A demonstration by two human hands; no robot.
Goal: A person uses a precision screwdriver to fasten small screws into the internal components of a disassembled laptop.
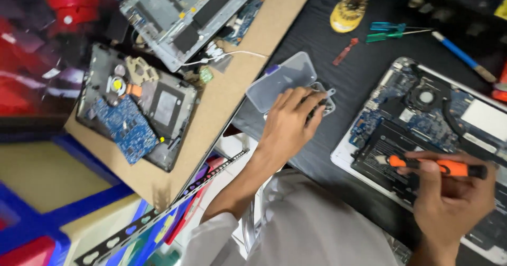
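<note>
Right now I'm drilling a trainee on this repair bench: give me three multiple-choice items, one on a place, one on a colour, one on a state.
1. Where is the left hand?
A. at the clear plastic box
B. on the yellow driver
C. on the cardboard

2. What colour is the handle of the screwdriver in the right hand?
A. blue
B. orange and black
C. green

3. In what state is the laptop on the right?
A. lid closed
B. screen lit
C. bottom cover off, boards bare

Key: 1 A, its fingers rest at the box beside its open lid; 2 B, an orange grip with black ends shows; 3 C, fan, boards and battery lie exposed.
</note>
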